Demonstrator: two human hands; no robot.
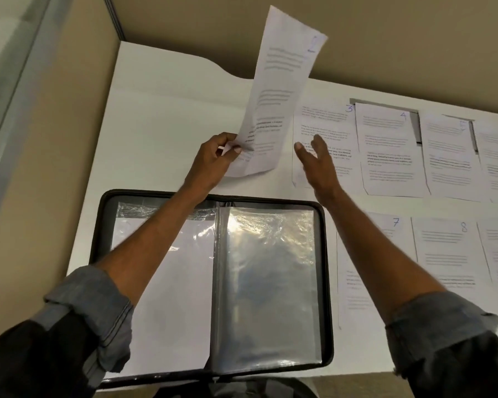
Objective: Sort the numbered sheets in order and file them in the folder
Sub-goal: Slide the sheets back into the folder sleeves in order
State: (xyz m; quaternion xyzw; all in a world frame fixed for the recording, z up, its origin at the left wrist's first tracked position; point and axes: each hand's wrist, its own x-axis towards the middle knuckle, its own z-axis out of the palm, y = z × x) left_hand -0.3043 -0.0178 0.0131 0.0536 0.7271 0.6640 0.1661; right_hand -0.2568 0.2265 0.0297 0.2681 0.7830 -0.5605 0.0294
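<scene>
1. Head view: my left hand [217,158] pinches the sheet marked 2 [282,90] at its lower left edge. The sheet stands raised over the desk [161,116], beyond the folder.
2. My right hand [318,160] is open and empty, fingers spread, just right of the raised sheet and over sheet 3 [322,122].
3. The zip folder [327,268] lies open at the near edge. Its left sleeve [167,282] holds a white page; the right sleeve [270,282] looks empty.
4. Procedure, as I judge it: support the free lower corner with the right hand to stop sagging, square the sheet to the right sleeve's opening, then feed it in straight without creasing.
</scene>
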